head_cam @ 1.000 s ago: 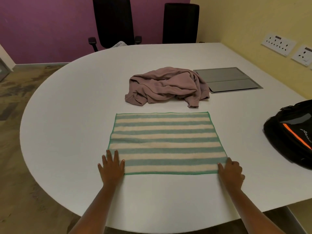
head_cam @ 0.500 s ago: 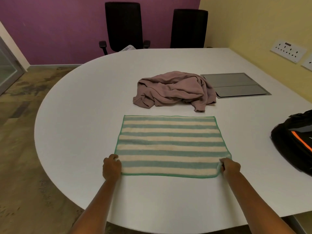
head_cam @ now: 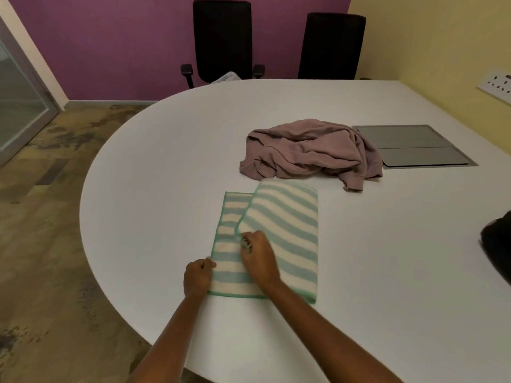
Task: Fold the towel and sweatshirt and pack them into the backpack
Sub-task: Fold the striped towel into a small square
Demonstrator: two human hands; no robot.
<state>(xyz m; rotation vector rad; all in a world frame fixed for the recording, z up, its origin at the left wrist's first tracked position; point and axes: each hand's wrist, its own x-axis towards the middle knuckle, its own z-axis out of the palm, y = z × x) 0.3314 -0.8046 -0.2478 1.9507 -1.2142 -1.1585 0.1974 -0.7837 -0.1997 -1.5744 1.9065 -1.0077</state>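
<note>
Striped towel flat on counter, right part lapped slantwise over left. Right hand pinches the lapped corner; left hand grips near-left edge. Sweatshirt crumpled just beyond. Backpack well apart, right.

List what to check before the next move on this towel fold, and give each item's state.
1. Left hand grips the near left corner of the towel: ok.
2. Right hand pinches the edge of the folded flap: ok.
3. Flap edge lined up with the towel's left edge: not ok. It lies skewed, and a strip of the lower layer shows.
4. Sweatshirt clear of the towel: cannot tell. Its hem lies right at the towel's far edge.
5. Backpack open for packing: cannot tell. Only a part of it shows at the right edge of the view.
</note>
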